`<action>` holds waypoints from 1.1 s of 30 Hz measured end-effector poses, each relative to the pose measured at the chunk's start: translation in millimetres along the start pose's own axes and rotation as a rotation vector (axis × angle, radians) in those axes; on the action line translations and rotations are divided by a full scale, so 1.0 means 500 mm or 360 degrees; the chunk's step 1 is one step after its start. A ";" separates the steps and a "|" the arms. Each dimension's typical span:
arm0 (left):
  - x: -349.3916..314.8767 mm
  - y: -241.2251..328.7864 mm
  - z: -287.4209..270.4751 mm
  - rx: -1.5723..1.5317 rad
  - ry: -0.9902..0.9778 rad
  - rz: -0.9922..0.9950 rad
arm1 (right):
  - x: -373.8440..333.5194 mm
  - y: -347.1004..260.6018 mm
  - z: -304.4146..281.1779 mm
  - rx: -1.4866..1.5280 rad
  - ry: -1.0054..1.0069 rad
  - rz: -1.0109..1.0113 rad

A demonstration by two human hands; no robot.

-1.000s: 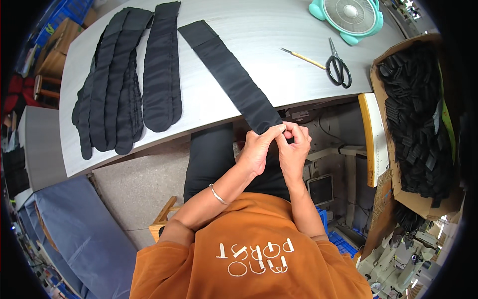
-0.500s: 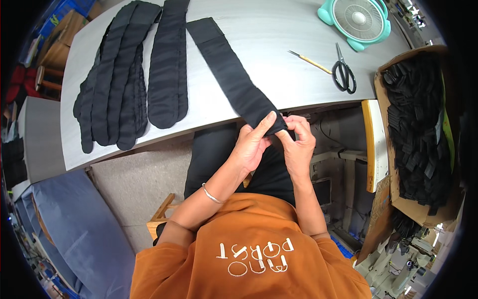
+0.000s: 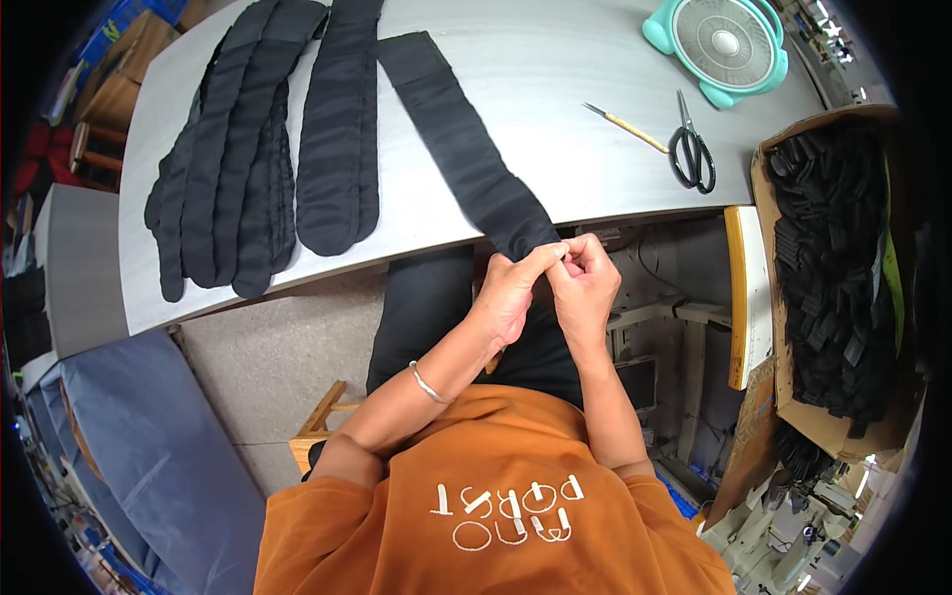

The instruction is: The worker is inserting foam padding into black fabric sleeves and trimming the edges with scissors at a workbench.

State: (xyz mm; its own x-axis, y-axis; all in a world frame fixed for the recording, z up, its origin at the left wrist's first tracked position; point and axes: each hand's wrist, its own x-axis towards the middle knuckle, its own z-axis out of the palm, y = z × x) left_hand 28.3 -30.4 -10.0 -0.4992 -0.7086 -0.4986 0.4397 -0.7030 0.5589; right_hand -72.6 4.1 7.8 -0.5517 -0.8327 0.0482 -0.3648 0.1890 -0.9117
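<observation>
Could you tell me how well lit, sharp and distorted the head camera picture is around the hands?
Head view: even light, no glare; left hand and right hand sharp on the black fabric strip; table edge bows, corners black.

From my feed the light is bright and even — soft, from overhead, with a pale sheen on the grey counter (image 3: pixel 555 119) and only faint shadows. The centre is sharp. Toward the rim the fisheye bends straight edges hard, the corners go black, and far-right detail smears.
</observation>
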 end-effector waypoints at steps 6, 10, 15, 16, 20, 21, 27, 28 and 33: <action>0.017 0.043 0.012 0.0024 -0.0115 -0.0010 | 0.058 -0.005 0.005 0.0031 -0.0141 -0.0073; 0.017 0.097 0.027 -0.0596 -0.0407 -0.0095 | 0.071 -0.019 -0.001 0.0385 -0.0226 -0.0080; 0.029 0.078 0.006 -0.0303 -0.0336 0.0069 | 0.059 -0.030 0.012 0.0494 -0.0257 -0.0004; 0.020 0.077 0.015 -0.0315 -0.0283 0.0086 | 0.058 -0.032 0.012 0.0309 -0.0172 -0.0049; 0.017 0.055 0.017 -0.0174 -0.0070 0.0091 | 0.046 -0.013 0.031 -0.0298 0.0226 -0.0417; 0.008 0.063 0.023 -0.0234 -0.0084 0.0053 | 0.047 -0.017 0.033 -0.0296 0.0227 -0.0412; 0.015 0.087 0.030 -0.0563 -0.0221 -0.0015 | 0.070 -0.049 0.014 -0.0055 -0.0161 -0.0282; 0.020 0.091 0.029 -0.0622 -0.0243 -0.0019 | 0.069 -0.060 0.010 -0.0187 -0.0230 -0.0331; 0.036 0.090 0.021 -0.0534 -0.0258 -0.0003 | 0.034 -0.058 0.002 -0.0323 -0.0068 -0.0317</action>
State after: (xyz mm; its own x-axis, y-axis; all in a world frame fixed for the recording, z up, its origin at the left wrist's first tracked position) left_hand 31.3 -74.3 13.3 -0.6002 -0.7074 -0.3733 0.6454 -0.7040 0.2962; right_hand -70.9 -16.2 34.5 -0.4237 -0.8841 0.1973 -0.6079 0.1160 -0.7855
